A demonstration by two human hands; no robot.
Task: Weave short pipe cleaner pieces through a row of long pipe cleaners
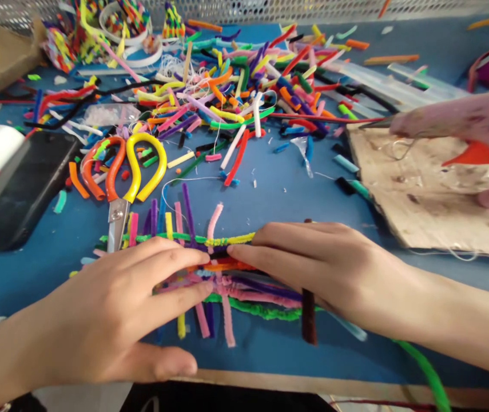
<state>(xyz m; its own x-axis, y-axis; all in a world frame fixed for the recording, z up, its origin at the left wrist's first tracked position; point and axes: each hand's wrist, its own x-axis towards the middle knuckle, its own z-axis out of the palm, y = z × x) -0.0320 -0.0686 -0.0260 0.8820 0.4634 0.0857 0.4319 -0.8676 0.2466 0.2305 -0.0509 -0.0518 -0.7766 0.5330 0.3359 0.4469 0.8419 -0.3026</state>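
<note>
A lattice of woven pipe cleaners (265,312) in pink, purple, green, yellow, orange and black lies on the blue table near its front edge. My left hand (128,309) rests over its left part, fingers stretched and spread, two fingertips touching the strands and the thumb apart. From the right, my right hand (325,260) lies over the other end with its fingers extended side by side; its thumb is hidden. The fingertips of both hands nearly meet at a black strand (218,255). A brown pipe cleaner (309,320) sticks out beneath my right hand.
Scissors (118,220) with orange and yellow handles lie behind my left hand. A black phone (21,189) is at left. Many pipe cleaner scraps (227,86) cover the back. A pink glue gun (488,137) sits over cardboard (398,212) at right.
</note>
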